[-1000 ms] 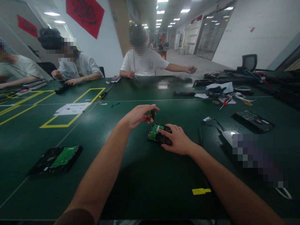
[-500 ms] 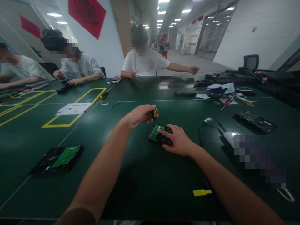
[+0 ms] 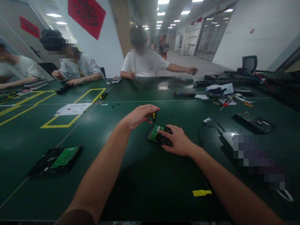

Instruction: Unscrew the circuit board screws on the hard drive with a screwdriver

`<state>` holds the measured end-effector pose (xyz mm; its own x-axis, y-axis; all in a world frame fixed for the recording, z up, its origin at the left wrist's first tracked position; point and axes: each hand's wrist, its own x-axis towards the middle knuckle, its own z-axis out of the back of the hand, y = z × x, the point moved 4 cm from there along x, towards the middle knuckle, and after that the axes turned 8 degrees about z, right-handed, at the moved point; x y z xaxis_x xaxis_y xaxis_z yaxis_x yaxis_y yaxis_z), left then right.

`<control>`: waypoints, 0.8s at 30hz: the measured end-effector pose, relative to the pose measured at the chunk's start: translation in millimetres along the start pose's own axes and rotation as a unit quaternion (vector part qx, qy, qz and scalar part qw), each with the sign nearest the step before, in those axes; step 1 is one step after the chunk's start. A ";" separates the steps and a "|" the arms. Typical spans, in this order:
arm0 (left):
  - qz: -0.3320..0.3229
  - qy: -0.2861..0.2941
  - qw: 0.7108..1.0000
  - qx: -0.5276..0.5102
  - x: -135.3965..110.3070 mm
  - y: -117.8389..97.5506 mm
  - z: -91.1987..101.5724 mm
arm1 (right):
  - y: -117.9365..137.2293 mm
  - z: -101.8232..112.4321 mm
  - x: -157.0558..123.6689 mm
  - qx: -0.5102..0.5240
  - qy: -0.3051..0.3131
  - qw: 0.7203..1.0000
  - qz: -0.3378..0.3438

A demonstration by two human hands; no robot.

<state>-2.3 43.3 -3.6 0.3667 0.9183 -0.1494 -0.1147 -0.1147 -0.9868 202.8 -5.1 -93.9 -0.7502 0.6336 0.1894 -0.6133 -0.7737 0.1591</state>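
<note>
- Hard drive [image 3: 155,133] is lying board-up on the table [image 3: 140,178], the right hand [image 3: 178,142] gripping it with curled fingers to steady it.
- Left hand [image 3: 138,116], just beyond the hard drive, is pinching a small screwdriver [image 3: 153,116] in closed fingers.

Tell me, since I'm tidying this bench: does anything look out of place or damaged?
Nothing looks damaged or spilled. A yellow tag lies alone in the foreground, and a hard drive sits board-up at left.
</note>
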 end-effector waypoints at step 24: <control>-0.035 -0.029 0.998 -0.033 3.5 0.0 0.6 | 5.1 3.6 0.4 -0.010 0.002 1.000 -0.016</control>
<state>-1.6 46.7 -4.1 0.3176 0.9449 -0.0787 -0.0284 -0.0735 -0.9969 200.2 -8.8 -89.5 -0.7315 0.6575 0.1805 -0.6412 -0.7534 0.1460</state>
